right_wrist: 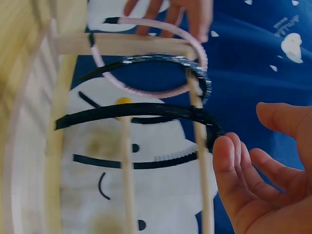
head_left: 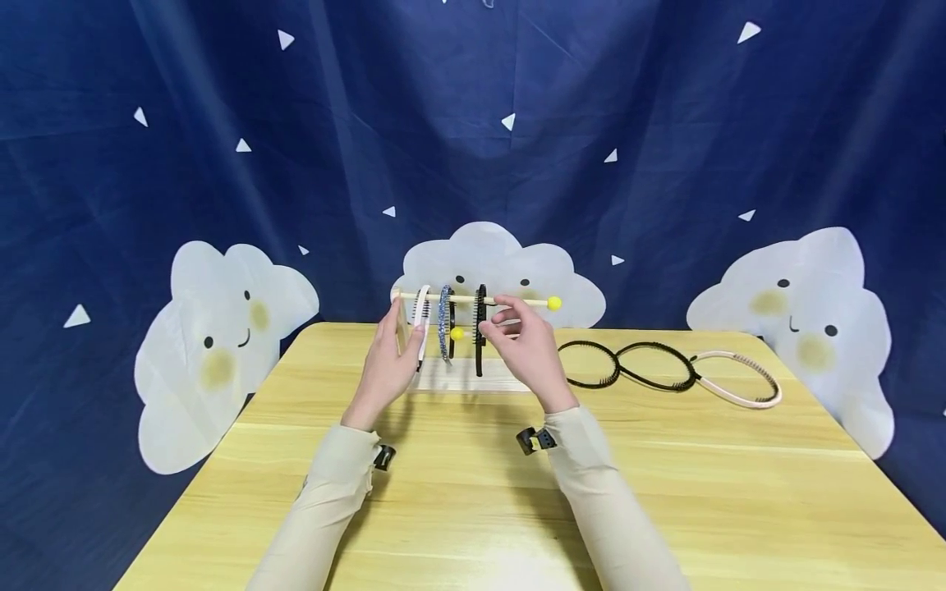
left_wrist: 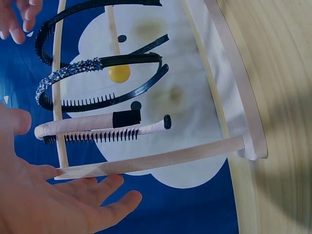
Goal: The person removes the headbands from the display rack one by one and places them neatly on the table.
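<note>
A wooden rack (head_left: 443,377) with yellow-tipped rods stands on the table. From its upper rod hang a pale pink headband (left_wrist: 78,125), a blue glittery headband (left_wrist: 73,72) and a black toothed headband (head_left: 479,336). My left hand (head_left: 389,361) rests its fingers against the rack's side post (left_wrist: 161,160), the thumb held away from it. My right hand (head_left: 528,349) is beside the black headband, fingers loosely bent. In the right wrist view, its fingertips (right_wrist: 224,151) are close to that band's curved end, while the thumb stands apart; contact is unclear.
Right of the rack, two black headbands (head_left: 591,386) (head_left: 654,345) and a pale pink one (head_left: 727,398) lie in a row on the wooden table (head_left: 458,509). A dark blue curtain (head_left: 473,148) with white clouds hangs behind the table.
</note>
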### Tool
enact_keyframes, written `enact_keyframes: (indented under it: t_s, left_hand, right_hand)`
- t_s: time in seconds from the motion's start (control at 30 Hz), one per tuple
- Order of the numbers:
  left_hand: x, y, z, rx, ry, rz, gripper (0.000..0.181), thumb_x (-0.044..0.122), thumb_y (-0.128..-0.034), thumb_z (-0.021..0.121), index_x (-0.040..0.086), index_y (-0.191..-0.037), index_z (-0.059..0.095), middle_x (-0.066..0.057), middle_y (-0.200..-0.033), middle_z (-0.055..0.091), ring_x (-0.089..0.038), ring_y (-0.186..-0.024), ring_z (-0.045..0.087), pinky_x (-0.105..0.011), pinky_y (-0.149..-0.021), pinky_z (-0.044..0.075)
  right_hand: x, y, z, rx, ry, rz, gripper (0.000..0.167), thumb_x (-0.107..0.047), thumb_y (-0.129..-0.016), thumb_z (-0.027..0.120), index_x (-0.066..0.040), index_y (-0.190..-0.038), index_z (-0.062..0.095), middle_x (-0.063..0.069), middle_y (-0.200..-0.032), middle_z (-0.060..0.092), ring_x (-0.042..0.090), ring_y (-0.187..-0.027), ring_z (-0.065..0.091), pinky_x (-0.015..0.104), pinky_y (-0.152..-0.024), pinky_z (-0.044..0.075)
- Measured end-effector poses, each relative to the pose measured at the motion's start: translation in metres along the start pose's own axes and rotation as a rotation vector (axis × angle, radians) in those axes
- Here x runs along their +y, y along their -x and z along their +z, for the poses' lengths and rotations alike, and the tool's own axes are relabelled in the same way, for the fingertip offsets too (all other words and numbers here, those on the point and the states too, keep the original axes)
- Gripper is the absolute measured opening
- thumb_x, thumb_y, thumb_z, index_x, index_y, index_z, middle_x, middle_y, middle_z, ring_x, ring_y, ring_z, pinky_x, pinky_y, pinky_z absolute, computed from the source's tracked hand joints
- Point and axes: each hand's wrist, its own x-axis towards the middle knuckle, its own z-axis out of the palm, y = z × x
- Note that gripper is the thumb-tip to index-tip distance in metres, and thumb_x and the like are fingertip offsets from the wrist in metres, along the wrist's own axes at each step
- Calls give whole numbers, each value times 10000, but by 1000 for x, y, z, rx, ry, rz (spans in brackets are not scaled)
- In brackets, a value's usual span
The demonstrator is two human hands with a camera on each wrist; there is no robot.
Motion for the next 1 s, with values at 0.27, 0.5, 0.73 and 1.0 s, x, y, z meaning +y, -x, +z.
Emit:
enact_keyframes:
  t_s: [0.27,0.5,0.73,1.0]
  left_hand:
    - [0,0,2,15,-9,13,713,402,-1082,466,180,-1663,118,-148,-1690,204,-399,-1509,299,-580,-1215,271]
    - [1,0,2,11,-19,17,708,382,-1085,466,166,-1662,116,-150,-1690,202,-392,-1512,296,-577,-1214,276]
    - [2,1,1,13,-14,19,716,407,-1083,461,158,-1661,120,-148,-1690,203,-393,-1507,306,-578,-1210,285]
    - [1,1,1,18,-12,21,719,428,-1080,457,180,-1663,115,-142,-1687,215,-401,-1492,331,-583,-1201,297]
  right_hand:
    - [13,-2,15,51,17,34,514,-316,-947,746,-148,-1402,575,58,-1098,675,203,-944,682,376,-742,569]
    - [22,-3,23,53,4,42,552,-338,-928,771,-145,-1406,572,33,-1121,696,193,-956,681,376,-734,562]
    - [25,-3,30,51,18,44,553,-319,-921,779,-148,-1405,574,28,-1121,712,187,-954,704,354,-741,580]
    - [24,-4,31,43,49,8,490,-231,-947,751,-113,-1390,580,44,-1040,715,191,-919,707,361,-736,571]
